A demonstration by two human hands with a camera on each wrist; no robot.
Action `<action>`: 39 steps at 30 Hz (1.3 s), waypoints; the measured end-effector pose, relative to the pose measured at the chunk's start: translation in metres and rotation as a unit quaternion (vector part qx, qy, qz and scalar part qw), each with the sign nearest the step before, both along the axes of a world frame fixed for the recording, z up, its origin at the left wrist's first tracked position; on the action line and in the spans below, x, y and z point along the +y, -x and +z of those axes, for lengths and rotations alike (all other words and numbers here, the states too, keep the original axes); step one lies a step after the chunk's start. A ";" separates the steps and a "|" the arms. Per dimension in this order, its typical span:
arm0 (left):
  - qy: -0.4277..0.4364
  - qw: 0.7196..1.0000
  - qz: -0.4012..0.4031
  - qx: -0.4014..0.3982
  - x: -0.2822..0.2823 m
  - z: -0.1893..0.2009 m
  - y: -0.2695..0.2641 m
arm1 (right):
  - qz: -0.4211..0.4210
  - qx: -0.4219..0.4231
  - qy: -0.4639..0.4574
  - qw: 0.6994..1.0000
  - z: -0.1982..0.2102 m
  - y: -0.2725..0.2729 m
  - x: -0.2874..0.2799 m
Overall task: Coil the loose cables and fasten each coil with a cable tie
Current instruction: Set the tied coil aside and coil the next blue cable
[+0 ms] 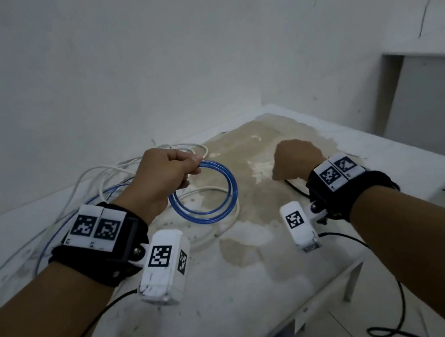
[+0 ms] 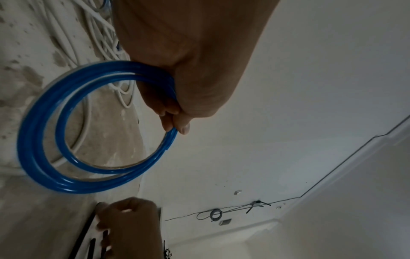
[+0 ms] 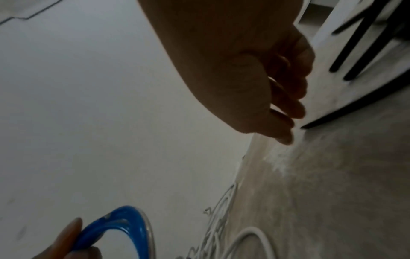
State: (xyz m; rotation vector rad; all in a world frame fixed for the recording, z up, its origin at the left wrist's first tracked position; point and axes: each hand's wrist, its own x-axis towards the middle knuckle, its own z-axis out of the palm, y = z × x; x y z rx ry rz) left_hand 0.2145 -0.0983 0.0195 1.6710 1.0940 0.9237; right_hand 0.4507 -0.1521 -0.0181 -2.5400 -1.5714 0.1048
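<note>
My left hand (image 1: 169,173) grips a small coil of blue cable (image 1: 204,191) and holds it above the table (image 1: 233,283). In the left wrist view thumb and fingers (image 2: 177,113) pinch the blue coil's (image 2: 40,140) loops together. The rest of the blue cable trails back into a tangle of loose white cables (image 1: 105,172) at the rear left. My right hand (image 1: 295,159) hovers to the right with fingers curled. It is just above several black cable ties (image 2: 88,227) lying on the table, and I see nothing in it. The ties (image 3: 355,52) lie beyond its fingertips (image 3: 286,138).
The tabletop is worn and stained brown (image 1: 241,148) in the middle. Its right edge (image 1: 395,199) lies close to my right wrist. A second white table (image 1: 429,48) stands at the far right. A black lead (image 1: 392,330) loops on the floor. A white wall lies behind.
</note>
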 end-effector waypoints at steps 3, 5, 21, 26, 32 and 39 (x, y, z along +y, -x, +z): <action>0.009 1.000 -0.005 -0.006 -0.005 -0.002 -0.002 | 0.003 -0.035 0.045 0.998 -0.015 -0.006 -0.011; 0.016 1.000 -0.006 -0.010 -0.009 -0.003 0.000 | -0.002 -0.043 0.049 0.998 -0.020 -0.004 -0.014; 0.026 0.999 0.014 -0.021 -0.011 0.001 0.032 | -0.030 -0.052 0.017 0.998 0.000 0.009 -0.008; 0.030 0.999 0.008 -0.020 -0.011 -0.002 0.028 | 0.000 -0.081 0.073 0.994 -0.015 0.011 -0.012; 0.021 1.000 0.008 -0.019 -0.009 -0.001 0.037 | 0.017 -0.067 -0.013 0.998 -0.013 0.025 0.001; 0.003 1.000 -0.001 -0.019 -0.002 0.003 0.068 | 0.174 0.020 -0.226 0.958 0.008 0.092 0.057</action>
